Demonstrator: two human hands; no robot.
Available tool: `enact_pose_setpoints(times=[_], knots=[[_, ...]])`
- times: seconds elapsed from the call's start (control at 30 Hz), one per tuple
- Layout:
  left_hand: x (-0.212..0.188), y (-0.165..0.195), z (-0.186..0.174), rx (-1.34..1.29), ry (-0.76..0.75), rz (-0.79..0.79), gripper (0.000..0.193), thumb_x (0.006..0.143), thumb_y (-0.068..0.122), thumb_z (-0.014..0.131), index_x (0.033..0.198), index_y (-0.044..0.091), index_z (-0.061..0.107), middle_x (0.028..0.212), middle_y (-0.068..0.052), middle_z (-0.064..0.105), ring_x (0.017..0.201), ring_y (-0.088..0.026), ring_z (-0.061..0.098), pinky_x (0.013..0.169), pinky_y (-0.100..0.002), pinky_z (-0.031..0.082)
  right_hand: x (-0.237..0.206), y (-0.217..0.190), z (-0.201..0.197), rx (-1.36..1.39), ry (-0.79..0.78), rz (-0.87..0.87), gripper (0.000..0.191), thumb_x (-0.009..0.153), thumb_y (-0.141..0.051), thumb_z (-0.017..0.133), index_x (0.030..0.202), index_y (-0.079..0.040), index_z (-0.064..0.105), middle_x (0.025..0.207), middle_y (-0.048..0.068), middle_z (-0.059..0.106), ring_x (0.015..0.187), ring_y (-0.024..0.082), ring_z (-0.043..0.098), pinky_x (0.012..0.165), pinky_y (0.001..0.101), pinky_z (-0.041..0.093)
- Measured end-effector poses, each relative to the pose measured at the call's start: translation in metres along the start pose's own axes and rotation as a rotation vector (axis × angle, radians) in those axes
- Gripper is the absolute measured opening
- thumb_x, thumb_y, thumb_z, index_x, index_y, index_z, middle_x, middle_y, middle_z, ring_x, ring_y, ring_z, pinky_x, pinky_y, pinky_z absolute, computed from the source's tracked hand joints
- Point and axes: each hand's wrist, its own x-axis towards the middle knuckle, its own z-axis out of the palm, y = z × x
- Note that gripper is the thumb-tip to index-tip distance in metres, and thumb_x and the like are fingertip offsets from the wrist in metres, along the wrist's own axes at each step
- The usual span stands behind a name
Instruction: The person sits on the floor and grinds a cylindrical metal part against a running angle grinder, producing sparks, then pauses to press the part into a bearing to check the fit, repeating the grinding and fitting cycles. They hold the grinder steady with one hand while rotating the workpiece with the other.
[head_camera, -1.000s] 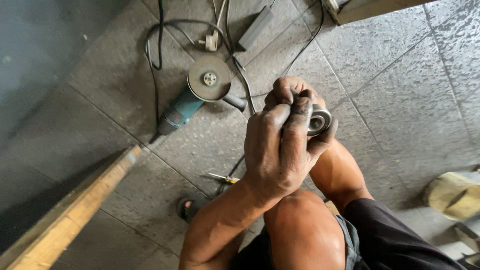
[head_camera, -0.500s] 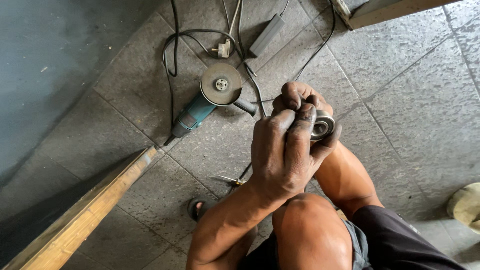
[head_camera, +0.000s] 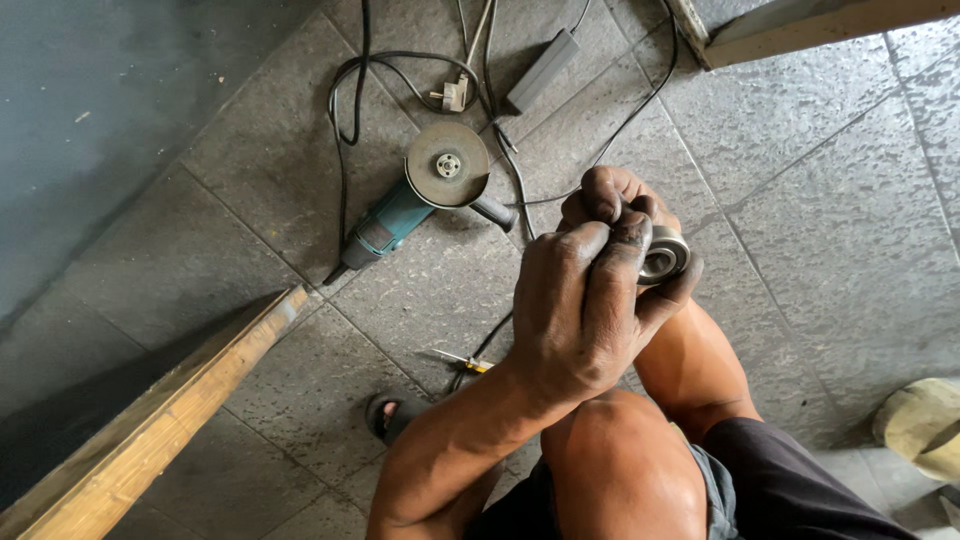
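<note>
Two hands, one bearing

Both of my hands are wrapped round a small round metal bearing (head_camera: 663, 255), held up over my bent knee (head_camera: 620, 470) above the grey tiled floor (head_camera: 800, 150). My left hand (head_camera: 580, 310) lies across the front, fingers curled shut on it, so most of the piece is hidden. My right hand (head_camera: 610, 200) is largely behind the left one; only its knuckles and closed fingertips show, pressed on the bearing's far side.

What shows of the bearing is a shiny steel ring with a darker inner ring and a hole at its centre, peeping out at the right of my left fingers.

On the floor beyond my hands lies a teal angle grinder (head_camera: 425, 195) with its disc facing up, its black cord (head_camera: 345, 110) looping away to a plug (head_camera: 455, 97). A small screwdriver (head_camera: 462, 360) lies near my sandalled foot (head_camera: 392, 415), which my forearm partly covers. A wooden beam (head_camera: 160, 420) runs off the lower left edge. At the right edge a pale rounded object (head_camera: 920, 425) is cut off; I cannot tell what it is.
</note>
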Motion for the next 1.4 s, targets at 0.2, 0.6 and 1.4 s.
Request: enact_pose_setpoints(times=[0.2,0.6,1.4], knots=[[-0.001,-0.002,-0.005,0.009,0.011,-0.012,0.046,0.100,0.024,0.089,0.126,-0.004,0.063,0.113,-0.015,0.059,0.095,-0.028,0.064,0.075,-0.037,0.056,0.005,0.001,-0.004,0.067,-0.023,0.043,0.032,0.103,-0.030,0.073,0.104,-0.003,0.055,0.093,0.008,0.057,0.079,0.015,0.058,0.064,0.0301,0.052],[-0.040,-0.042,-0.002,-0.228,-0.039,-0.309,0.056,0.089,0.027,0.091,0.130,0.002,0.063,0.120,-0.013,0.062,0.107,-0.029,0.066,0.091,-0.036,0.058,-0.002,0.024,-0.026,-0.025,0.090,0.150,0.034,0.098,-0.027,0.077,0.112,-0.003,0.057,0.106,0.009,0.060,0.093,0.017,0.062,0.076,0.0292,0.053],[-0.202,-0.109,0.091,-0.824,-0.361,-0.919,0.053,0.100,0.011,0.067,0.150,0.006,0.049,0.108,-0.011,0.075,0.093,-0.018,0.074,0.081,-0.032,0.062,-0.080,0.024,-0.018,-1.809,0.301,0.278,0.021,0.104,-0.007,0.064,0.123,0.001,0.064,0.102,0.017,0.072,0.083,0.027,0.072,0.072,0.0354,0.055]])
